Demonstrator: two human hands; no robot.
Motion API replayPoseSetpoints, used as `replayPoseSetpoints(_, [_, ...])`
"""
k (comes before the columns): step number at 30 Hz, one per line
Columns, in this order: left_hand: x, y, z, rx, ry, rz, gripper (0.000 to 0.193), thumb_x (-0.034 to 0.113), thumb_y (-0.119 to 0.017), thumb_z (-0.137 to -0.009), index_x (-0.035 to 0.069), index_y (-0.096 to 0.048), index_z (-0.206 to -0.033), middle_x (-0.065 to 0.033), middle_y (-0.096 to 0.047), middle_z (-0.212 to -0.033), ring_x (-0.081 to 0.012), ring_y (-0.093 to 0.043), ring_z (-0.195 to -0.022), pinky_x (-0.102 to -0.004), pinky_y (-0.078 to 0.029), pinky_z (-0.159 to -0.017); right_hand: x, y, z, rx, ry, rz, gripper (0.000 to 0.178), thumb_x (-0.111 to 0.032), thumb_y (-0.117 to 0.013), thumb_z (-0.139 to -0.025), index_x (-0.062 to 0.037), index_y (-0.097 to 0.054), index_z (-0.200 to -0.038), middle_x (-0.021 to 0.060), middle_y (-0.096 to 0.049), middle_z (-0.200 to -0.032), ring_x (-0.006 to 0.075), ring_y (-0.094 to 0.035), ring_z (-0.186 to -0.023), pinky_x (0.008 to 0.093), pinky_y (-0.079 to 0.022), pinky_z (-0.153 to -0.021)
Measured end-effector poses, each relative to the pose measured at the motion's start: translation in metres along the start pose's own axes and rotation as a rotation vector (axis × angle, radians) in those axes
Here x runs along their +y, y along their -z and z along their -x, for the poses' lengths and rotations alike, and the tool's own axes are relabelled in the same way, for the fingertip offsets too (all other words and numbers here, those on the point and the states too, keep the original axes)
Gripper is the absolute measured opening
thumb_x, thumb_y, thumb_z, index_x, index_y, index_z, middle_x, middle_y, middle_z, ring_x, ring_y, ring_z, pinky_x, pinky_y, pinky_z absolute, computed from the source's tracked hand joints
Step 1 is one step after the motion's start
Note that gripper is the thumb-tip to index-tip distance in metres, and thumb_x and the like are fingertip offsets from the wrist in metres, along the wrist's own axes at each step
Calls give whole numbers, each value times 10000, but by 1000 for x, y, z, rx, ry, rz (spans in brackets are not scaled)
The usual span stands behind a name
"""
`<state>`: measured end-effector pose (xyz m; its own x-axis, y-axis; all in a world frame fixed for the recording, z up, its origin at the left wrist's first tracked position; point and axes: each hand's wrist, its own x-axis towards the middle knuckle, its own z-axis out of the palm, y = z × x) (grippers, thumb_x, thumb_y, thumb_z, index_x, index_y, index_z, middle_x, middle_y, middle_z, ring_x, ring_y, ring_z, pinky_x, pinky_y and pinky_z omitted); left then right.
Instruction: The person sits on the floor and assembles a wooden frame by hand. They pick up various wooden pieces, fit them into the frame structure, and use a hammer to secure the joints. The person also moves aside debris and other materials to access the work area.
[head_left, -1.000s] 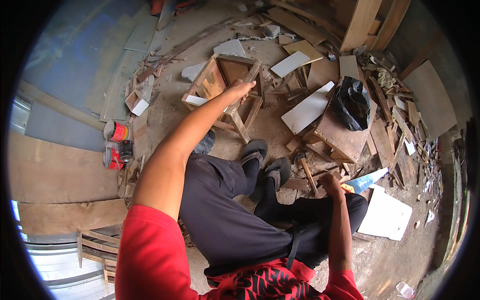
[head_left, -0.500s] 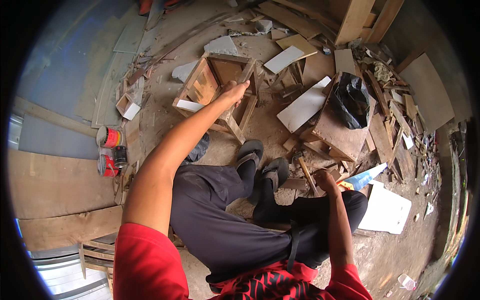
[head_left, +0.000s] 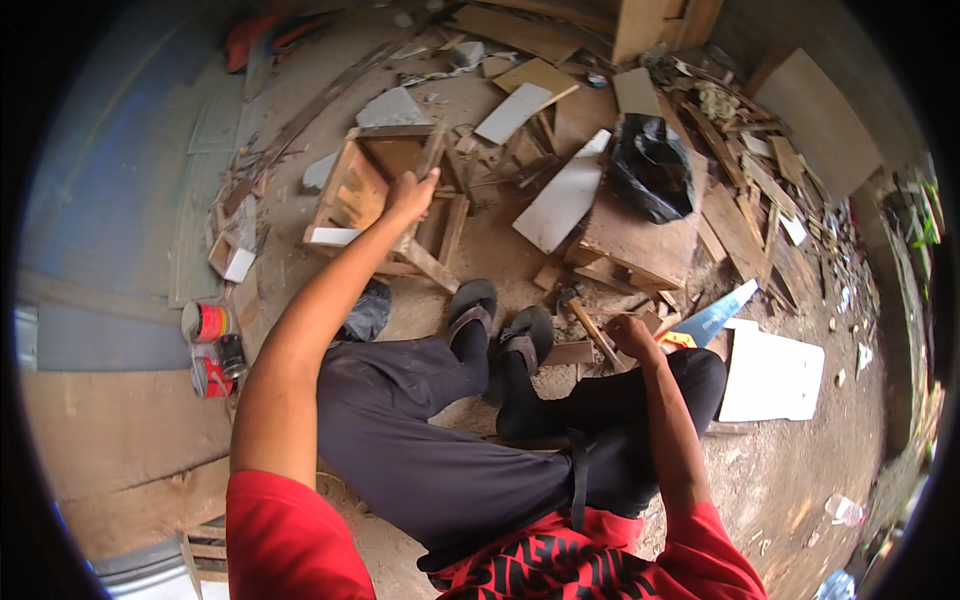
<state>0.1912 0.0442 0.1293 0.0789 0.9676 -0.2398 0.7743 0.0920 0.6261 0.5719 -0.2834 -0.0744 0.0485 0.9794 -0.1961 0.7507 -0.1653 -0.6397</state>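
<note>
Head view: looking down past two sandals (head_left: 472,303) at picture centre toward an open wooden frame (head_left: 362,192) left of upper centre. Showing a strip of dusty floor (head_left: 490,240) between the frame's right edge and a long white board (head_left: 565,195), then meeting a brown box (head_left: 635,245) with a black bag (head_left: 650,170) on top, right of upper centre. Widening into more floor at lower right, below a square white panel (head_left: 772,375). Crowding the upper right with scrap wood (head_left: 740,235). Reaching up from lower left, elbow slightly bent, and gripping the frame's right-hand top bar with the left hand (head_left: 412,195). Curling the right hand (head_left: 630,337) right of centre, just beside a hammer (head_left: 593,325) and a saw (head_left: 715,315); hiding the palm, leaving a hold on either tool impossible to tell.
</note>
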Motion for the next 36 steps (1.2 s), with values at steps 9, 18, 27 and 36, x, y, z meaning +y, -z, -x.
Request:
replayPoseSetpoints(9, [69, -42, 65, 146, -998, -464, 495, 289, -623, -903, 39, -480, -1306, -165, -494, -1336, -333, -442, -1283, -476, -300, -1066, -51, 127, -8, 934, -230, -327, 383, -308, -631, -943, 51, -637, -808, 203, -646, -720, 283, -660, -682, 428, -491, -653])
replayPoseSetpoints(18, [166, -217, 59, -58, -583, -220, 738, 480, -549, -937, -9, -306, -1434, -278, -432, -1395, -422, -463, -1282, -568, -367, -1045, -1, 132, -85, 733, -408, -364, 673, -534, -632, -904, 99, -599, -1129, 303, -675, -1017, 369, -672, -998, 429, -511, -868])
replayPoseSetpoints(27, [159, -289, 75, 263, -395, -85, 701, 415, -536, -945, 3, -292, -1457, -289, -569, -1161, -439, -639, -972, -512, -551, -779, -3, 129, -80, 668, -427, -659, 645, -496, -616, -941, 117, -646, -1141, 191, -702, -1012, 205, -652, -939, 350, -498, -861])
replayPoseSetpoints(36, [159, -295, 74, 338, -360, -58, 687, 408, -571, -904, 50, -358, -1450, -234, -581, -1171, -399, -637, -985, -497, -548, -761, -7, 132, -80, 631, -464, -684, 665, -510, -630, -925, 122, -649, -1131, 180, -704, -1008, 203, -653, -946, 339, -494, -862])
